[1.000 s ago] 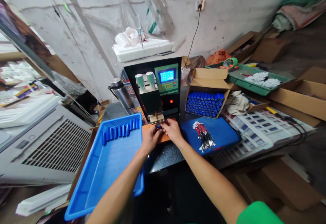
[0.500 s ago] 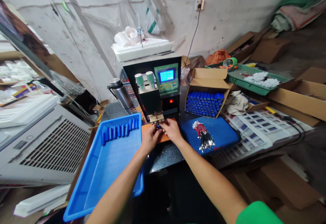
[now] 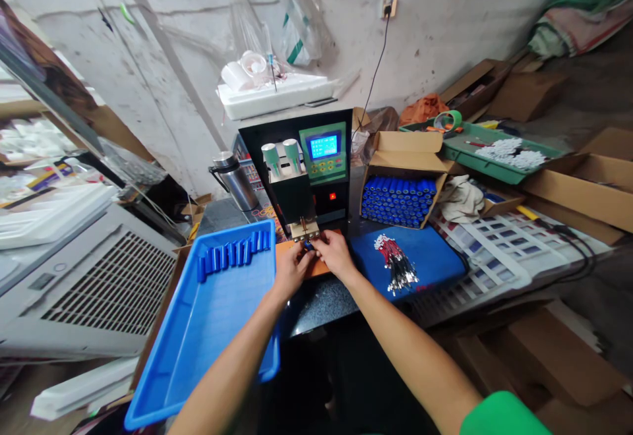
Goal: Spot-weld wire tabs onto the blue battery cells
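Observation:
Under the electrodes of a black spot welder (image 3: 293, 199), a blue battery cell (image 3: 308, 246) is pinched between my hands, mostly covered by fingers. My left hand (image 3: 291, 269) closes on it from the left. From the right, my right hand (image 3: 336, 254) has its fingertips pressed together at the cell; whether a wire lead is also in them cannot be made out. An orange mat (image 3: 316, 268) lies beneath. Right of my hands, red and black wire leads (image 3: 396, 265) with white connectors are bunched on a blue pad (image 3: 435, 257).
At left, a blue tray (image 3: 198, 343) holds a row of blue cells (image 3: 232, 252). A cardboard box (image 3: 408, 151) full of cells stands right of the welder. Behind sits a steel flask (image 3: 237, 181). Farther right is a green tray (image 3: 499, 151) with white parts.
Almost nothing differs. Both hands stay at the welder's electrodes with the cell, and the view has shifted very slightly.

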A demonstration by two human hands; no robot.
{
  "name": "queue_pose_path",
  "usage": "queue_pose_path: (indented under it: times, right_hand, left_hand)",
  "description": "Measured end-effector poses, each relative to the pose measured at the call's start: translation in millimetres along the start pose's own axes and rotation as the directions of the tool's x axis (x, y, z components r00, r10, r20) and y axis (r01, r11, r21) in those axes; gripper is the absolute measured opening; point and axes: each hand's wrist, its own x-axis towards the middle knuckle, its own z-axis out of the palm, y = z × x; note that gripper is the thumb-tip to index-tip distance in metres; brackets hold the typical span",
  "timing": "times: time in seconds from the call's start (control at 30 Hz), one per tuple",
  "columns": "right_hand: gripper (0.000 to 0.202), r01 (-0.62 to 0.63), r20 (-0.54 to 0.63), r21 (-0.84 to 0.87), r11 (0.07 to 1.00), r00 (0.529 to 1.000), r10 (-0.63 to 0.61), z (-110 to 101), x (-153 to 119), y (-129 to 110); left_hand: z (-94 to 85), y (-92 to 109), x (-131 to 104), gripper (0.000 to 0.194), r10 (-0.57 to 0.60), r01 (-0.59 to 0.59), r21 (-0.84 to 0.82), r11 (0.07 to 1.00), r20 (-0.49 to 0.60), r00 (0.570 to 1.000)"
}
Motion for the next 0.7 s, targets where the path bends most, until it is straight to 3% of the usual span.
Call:
queue_pose_path:
  times: [0.7]
  right_hand:
    - [0.026,0.008,-0.016,-0.034,0.999,1.0,-0.008,-1,-3,0]
  left_hand:
    - [1.3,-9,0,0.024,-0.008,0.008,0.04,0.999,0.002,1.0]
